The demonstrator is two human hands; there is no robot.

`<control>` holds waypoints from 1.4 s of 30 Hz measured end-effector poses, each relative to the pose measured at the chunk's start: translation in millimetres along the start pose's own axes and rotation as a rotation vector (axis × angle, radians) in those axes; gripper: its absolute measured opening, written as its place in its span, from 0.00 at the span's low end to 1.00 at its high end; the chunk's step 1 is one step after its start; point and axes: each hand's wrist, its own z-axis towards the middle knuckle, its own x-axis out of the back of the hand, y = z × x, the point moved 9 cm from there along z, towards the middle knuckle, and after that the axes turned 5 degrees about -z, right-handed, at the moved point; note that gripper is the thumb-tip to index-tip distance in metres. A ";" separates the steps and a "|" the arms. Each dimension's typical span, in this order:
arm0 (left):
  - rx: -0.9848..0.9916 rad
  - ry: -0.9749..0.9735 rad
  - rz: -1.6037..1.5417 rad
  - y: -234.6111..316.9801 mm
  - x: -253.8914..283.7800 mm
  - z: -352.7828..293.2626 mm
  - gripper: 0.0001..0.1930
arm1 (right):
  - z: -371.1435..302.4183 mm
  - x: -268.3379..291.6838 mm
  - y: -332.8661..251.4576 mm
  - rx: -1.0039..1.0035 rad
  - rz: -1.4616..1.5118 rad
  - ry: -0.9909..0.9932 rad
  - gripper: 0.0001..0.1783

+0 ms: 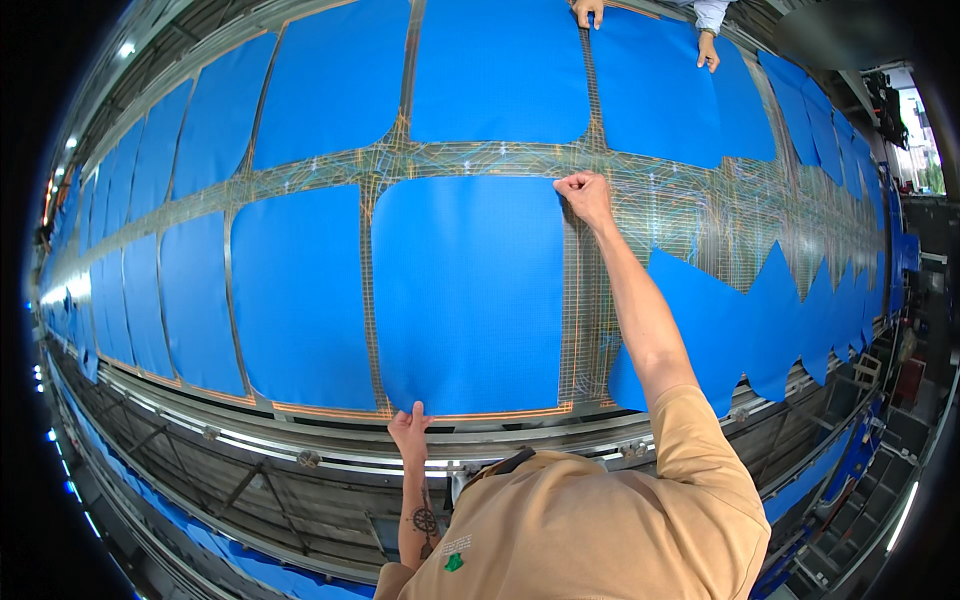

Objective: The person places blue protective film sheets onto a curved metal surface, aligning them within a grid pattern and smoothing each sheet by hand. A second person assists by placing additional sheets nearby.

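Observation:
A blue sheet with rounded left corners lies on a long table covered in fine coloured lines. At its far right corner, my right hand is closed in a pinch on the sheet. My left hand grips the near edge close to the left corner, thumb and fingers together. The sheet looks mostly flat, its near edge running just inside orange lines on the table's border. Left of it, another blue sheet lies across a narrow lined gap.
Several more blue sheets, such as the far one, run in two rows. To the right, overlapping sheets show pointed corners. Across the table are a co-worker's hands on a far sheet. A metal rail follows the near side.

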 end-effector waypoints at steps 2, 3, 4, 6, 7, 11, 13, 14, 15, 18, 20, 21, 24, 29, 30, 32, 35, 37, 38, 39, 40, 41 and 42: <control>0.004 -0.002 0.004 2.1 -2.5 -1.0 0.10 | 0.1 0.1 1.8 -0.009 0.005 0.000 0.14; 0.005 -0.006 0.005 3.6 -3.6 -1.5 0.10 | 0.2 0.1 2.8 -0.016 0.002 0.002 0.14; 0.006 -0.007 0.006 3.4 -3.4 -2.0 0.10 | -0.3 -0.4 1.1 -0.023 0.001 0.001 0.13; 0.003 -0.006 0.004 3.5 -3.3 -2.1 0.10 | -1.3 -0.1 -1.2 -0.043 -0.013 -0.001 0.14; 0.001 -0.008 0.003 3.4 -3.1 -1.7 0.09 | -1.6 0.6 0.0 -0.053 -0.021 -0.001 0.15; -0.015 -0.023 0.000 4.4 -5.3 -2.0 0.09 | -1.0 1.5 -2.0 -0.026 -0.030 -0.003 0.15; -0.013 -0.021 -0.005 3.9 -5.3 -2.4 0.09 | 0.7 0.4 -1.8 -0.005 -0.038 -0.010 0.15; -0.016 -0.027 -0.004 3.8 -5.5 -1.9 0.09 | 1.0 0.1 -1.0 0.008 -0.031 -0.010 0.15; -0.019 -0.032 -0.005 3.5 -5.8 -1.3 0.09 | 0.4 0.8 0.1 0.023 -0.026 -0.010 0.15; -0.012 -0.025 0.002 5.4 -5.6 -3.4 0.09 | 1.6 -0.2 -3.8 0.036 -0.015 -0.003 0.16; -0.006 -0.024 0.014 5.5 -5.0 -4.1 0.09 | -0.4 -0.9 -0.7 -0.002 0.005 0.005 0.16; -0.007 -0.029 0.021 5.2 -3.7 -3.1 0.09 | 0.4 -2.4 0.1 0.001 0.025 -0.010 0.16; 0.002 -0.036 -0.001 5.0 -5.7 -1.8 0.09 | 3.3 -3.2 11.8 -0.002 0.056 -0.026 0.15; 0.000 -0.045 -0.025 3.0 -4.2 -2.6 0.09 | 1.6 -9.0 5.7 -0.031 0.061 -0.048 0.17; 0.003 -0.033 -0.024 2.1 -3.2 -3.3 0.09 | 1.2 -9.4 7.7 -0.039 0.063 -0.052 0.16; -0.013 -0.053 -0.004 1.9 -4.7 -1.6 0.09 | 3.0 -5.6 9.2 0.006 0.062 -0.014 0.18; -0.015 -0.072 -0.014 1.0 -4.8 -2.3 0.09 | 3.3 -8.7 11.4 -0.009 0.087 -0.018 0.20; -0.009 -0.078 -0.032 2.2 -6.9 -3.3 0.10 | 4.3 -8.6 8.4 0.038 0.069 -0.022 0.20; -0.007 -0.079 -0.041 4.4 -8.2 -3.6 0.10 | 5.1 -7.4 8.5 0.061 0.059 -0.021 0.19; -0.005 -0.080 -0.050 6.5 -9.8 -3.7 0.10 | 6.2 -7.4 12.8 0.035 0.076 -0.029 0.19; -0.003 -0.080 -0.057 6.4 -9.6 -4.6 0.10 | 6.2 -9.2 13.3 0.010 0.094 -0.043 0.19; -0.001 -0.081 -0.064 6.6 -8.9 -5.0 0.10 | 5.7 -11.3 13.9 -0.015 0.113 -0.057 0.19; 0.001 -0.081 -0.072 6.9 -8.1 -5.4 0.10 | 4.7 -12.4 13.2 -0.024 0.112 -0.062 0.19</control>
